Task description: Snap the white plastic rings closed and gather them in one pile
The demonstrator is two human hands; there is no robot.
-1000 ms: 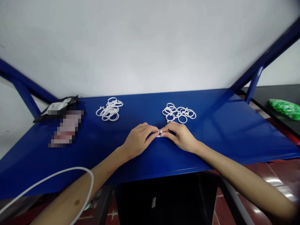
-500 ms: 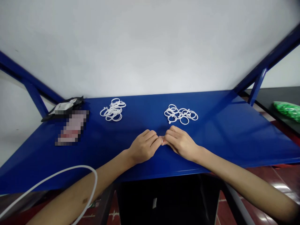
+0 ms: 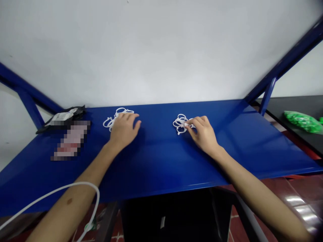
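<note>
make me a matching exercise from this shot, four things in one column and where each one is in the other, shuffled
1. left hand
2. right hand
3. green bag
4. black pouch

a. on the black side table
b. fingertips at the right pile of white rings
c. far-left back of the blue table
d. palm down over the left pile of white rings

Pairs: 1-d, 2-b, 3-a, 4-c

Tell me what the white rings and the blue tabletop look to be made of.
White rings: likely plastic, thin uniform matte-white loops. Blue tabletop: probably painted sheet metal, smooth and glossy, showing soft reflections and a thin folded front edge.
</note>
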